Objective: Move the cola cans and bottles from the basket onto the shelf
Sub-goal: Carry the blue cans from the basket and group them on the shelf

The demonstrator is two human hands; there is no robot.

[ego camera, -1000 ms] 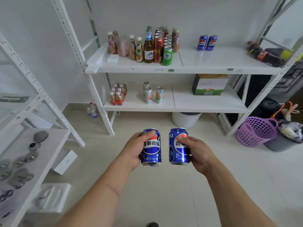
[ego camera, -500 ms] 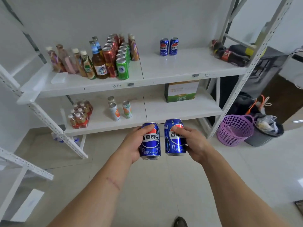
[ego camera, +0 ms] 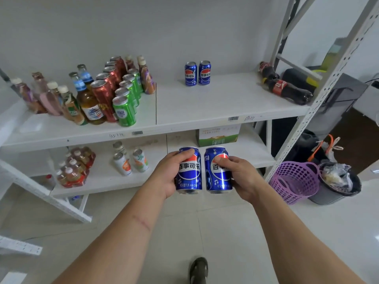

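At centre frame, my left hand [ego camera: 167,175] wraps one cola can [ego camera: 189,171] and my right hand [ego camera: 241,177] wraps another [ego camera: 217,171], both upright, nearly touching. Two shelved cans [ego camera: 197,73] stand dead ahead at twelve o'clock on the shelf [ego camera: 225,103] (bare board beside them). Bottles [ego camera: 287,89] lie at two, basket [ego camera: 295,181] at three. Neither hand is nearer, I judge.

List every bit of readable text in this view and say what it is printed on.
"百事可乐": blue cola can in the left hand.
"百事", rest hidden by fingers: blue cola can in the right hand.
"百事可乐": two blue cola cans on the upper shelf.
Shelf-edge labels, green carton, other bottles: too blurred.
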